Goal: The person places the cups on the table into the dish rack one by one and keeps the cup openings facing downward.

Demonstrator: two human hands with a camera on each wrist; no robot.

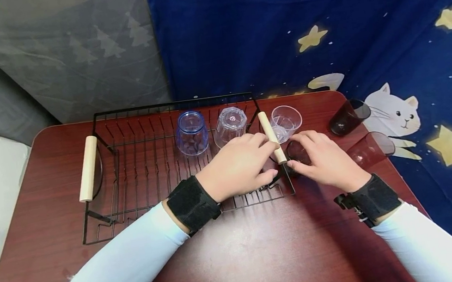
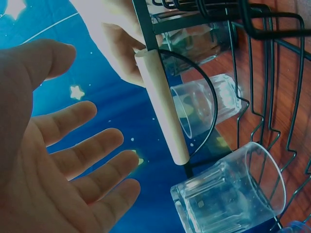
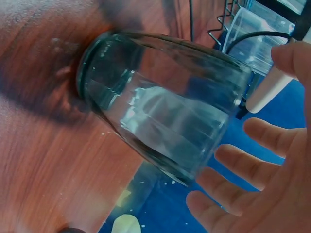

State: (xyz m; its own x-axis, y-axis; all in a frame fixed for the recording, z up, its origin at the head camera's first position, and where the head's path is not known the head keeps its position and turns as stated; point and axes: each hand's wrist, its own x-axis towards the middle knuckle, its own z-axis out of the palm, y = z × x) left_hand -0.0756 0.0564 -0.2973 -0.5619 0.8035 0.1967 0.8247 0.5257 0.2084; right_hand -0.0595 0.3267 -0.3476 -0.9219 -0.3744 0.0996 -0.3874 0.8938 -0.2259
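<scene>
My left hand (image 1: 240,163) hovers over the right end of a black wire dish rack (image 1: 142,141), its fingers loosely extended beside the wooden handle (image 1: 271,138). Nothing is held in its palm (image 2: 63,160). Just outside the rack, my right hand (image 1: 325,160) spreads its thumb and fingers about the mouth of a dark-tinted drinking glass (image 3: 160,102). That glass stands upright on the table, partly hidden from above by the hand. The right fingertips (image 3: 226,154) lie near its rim; I cannot tell whether they touch it.
A blue glass (image 1: 192,133) and a clear faceted glass (image 1: 230,125) sit upside down in the rack. Beside the rack stands a clear glass (image 1: 286,122). Two dark reddish glasses (image 1: 346,118) are farther right on the table (image 1: 239,260). Curtains (image 1: 247,31) hang behind.
</scene>
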